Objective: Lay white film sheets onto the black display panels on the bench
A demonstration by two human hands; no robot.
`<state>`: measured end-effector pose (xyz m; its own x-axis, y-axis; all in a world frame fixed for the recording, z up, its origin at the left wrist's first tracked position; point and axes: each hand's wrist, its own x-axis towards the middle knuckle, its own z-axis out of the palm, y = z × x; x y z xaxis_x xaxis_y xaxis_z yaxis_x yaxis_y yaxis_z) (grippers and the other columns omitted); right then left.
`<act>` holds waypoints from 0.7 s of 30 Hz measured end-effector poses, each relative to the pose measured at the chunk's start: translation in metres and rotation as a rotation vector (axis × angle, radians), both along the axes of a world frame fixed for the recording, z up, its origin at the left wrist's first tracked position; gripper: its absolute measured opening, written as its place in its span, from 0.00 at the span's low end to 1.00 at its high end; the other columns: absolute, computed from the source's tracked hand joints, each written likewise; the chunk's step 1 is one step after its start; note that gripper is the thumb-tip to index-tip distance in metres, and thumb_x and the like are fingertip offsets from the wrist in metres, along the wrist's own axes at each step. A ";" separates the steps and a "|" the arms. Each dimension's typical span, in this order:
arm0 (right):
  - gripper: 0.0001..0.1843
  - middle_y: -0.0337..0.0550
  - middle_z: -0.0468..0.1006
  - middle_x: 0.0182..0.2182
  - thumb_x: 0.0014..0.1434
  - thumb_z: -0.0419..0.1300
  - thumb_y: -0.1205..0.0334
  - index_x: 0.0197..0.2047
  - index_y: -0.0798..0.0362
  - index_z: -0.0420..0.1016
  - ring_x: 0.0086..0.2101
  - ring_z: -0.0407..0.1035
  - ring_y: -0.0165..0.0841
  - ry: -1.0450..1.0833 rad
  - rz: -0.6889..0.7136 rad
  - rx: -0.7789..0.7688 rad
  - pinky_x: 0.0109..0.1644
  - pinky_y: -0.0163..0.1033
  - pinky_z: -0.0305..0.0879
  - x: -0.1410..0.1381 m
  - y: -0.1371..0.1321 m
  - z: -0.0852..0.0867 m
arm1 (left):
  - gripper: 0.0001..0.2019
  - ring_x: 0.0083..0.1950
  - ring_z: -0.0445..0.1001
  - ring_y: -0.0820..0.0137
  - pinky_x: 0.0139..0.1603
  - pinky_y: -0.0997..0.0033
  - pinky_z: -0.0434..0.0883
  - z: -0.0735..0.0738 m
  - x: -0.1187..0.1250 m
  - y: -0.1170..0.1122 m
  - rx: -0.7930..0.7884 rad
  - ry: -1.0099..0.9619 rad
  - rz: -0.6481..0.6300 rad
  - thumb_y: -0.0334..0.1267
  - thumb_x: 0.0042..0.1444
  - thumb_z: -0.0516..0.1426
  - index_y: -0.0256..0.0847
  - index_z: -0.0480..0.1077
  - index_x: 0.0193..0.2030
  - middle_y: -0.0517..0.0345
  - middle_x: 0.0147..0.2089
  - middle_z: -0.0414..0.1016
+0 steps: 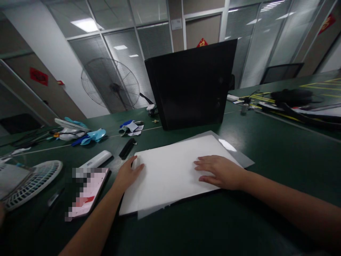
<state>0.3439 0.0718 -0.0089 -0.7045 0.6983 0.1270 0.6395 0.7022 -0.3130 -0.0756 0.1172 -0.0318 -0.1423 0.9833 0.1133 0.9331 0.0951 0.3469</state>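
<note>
A white sheet of paper (170,174) lies on the dark green table in front of me. Beneath it sticks out a translucent sheet (243,159), showing at the right and along the near edge. My left hand (129,173) rests at the paper's left edge, thumb and forefinger apart; its other fingers are hidden. Flat on the right part of the paper lies my right hand (220,172), fingers stretched out to the left. Neither hand holds anything that I can see.
Left of the paper are a black stapler-like object (128,148), a long white device (97,160), a partly pixelated phone (92,193) and a white fan grille (39,185). A large black panel (193,87) stands behind the paper. Cables and black items (293,99) lie at the right.
</note>
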 end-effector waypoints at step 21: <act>0.40 0.57 0.59 0.73 0.66 0.61 0.41 0.75 0.51 0.63 0.70 0.56 0.52 -0.020 0.249 -0.015 0.71 0.64 0.54 -0.014 -0.019 0.004 | 0.24 0.66 0.75 0.53 0.67 0.58 0.67 -0.004 -0.008 0.003 0.036 -0.034 0.041 0.48 0.67 0.53 0.38 0.73 0.64 0.43 0.67 0.76</act>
<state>0.3299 0.0525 -0.0050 -0.8574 0.5044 0.1025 0.4533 0.8343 -0.3139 -0.0831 0.1207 -0.0362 -0.1873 0.9718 0.1431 0.9161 0.1202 0.3826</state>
